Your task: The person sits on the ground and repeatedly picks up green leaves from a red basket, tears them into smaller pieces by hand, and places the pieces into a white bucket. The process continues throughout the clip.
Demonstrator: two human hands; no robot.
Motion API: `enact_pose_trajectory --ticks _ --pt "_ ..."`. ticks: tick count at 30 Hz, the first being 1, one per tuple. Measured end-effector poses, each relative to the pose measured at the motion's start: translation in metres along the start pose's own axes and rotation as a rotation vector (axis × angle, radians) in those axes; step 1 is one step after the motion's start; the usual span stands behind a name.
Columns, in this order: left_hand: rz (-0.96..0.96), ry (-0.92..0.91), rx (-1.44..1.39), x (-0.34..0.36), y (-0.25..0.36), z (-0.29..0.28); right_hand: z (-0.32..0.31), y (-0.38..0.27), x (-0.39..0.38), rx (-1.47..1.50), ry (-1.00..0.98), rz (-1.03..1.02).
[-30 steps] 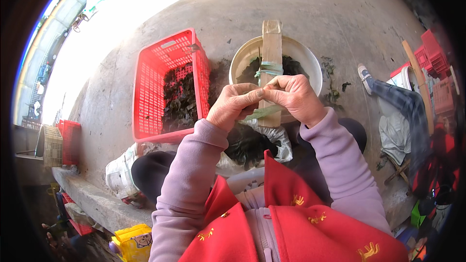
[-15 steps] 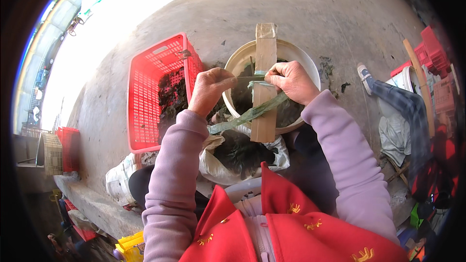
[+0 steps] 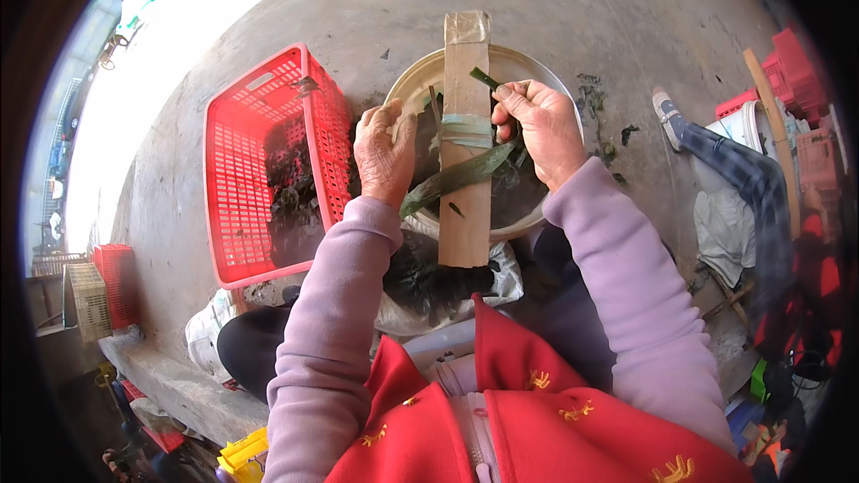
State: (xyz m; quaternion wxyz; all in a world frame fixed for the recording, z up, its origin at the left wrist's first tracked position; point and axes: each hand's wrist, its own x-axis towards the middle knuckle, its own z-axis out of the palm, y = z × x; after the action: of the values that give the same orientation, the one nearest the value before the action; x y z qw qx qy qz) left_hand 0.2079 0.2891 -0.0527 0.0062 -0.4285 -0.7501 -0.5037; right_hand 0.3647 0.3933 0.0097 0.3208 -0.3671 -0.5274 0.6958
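Green strip (image 3: 483,79), earlier stretched between hands, now pokes up from pinching right hand (image 3: 541,123); cannot tell grip of left hand (image 3: 385,152).

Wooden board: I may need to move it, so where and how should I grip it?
Probably the near end of the wooden board, from the near side, pinching top and underside: that flat end juts past the basin rim, while the green leaf crosses near the middle.

On my feed, I now have the left hand (image 3: 385,152) left of the wooden board (image 3: 465,246) and the right hand (image 3: 540,122) just right of it, no longer meeting above it as a second ago. A short green strip (image 3: 484,80) now juts from the right fingers (image 3: 504,92) over the board.
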Motion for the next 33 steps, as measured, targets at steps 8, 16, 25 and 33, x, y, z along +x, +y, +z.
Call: enact_pose_trajectory --ticks 8,16,25,33 --pt "-1.060 -0.717 -1.321 -0.078 0.092 -0.039 0.015 -0.029 -0.067 0.362 -0.121 -0.190" --pt "-0.708 -0.214 -1.586 -0.062 0.074 -0.069 0.017 0.015 -0.106 0.606 0.062 0.025" --pt "-0.657 -0.643 -0.841 -0.084 0.096 -0.106 0.047 0.022 -0.122 0.302 -0.458 -0.175" --pt "-0.286 -0.618 -0.200 -0.089 0.087 -0.123 0.049 0.027 -0.122 0.061 -0.495 0.167"
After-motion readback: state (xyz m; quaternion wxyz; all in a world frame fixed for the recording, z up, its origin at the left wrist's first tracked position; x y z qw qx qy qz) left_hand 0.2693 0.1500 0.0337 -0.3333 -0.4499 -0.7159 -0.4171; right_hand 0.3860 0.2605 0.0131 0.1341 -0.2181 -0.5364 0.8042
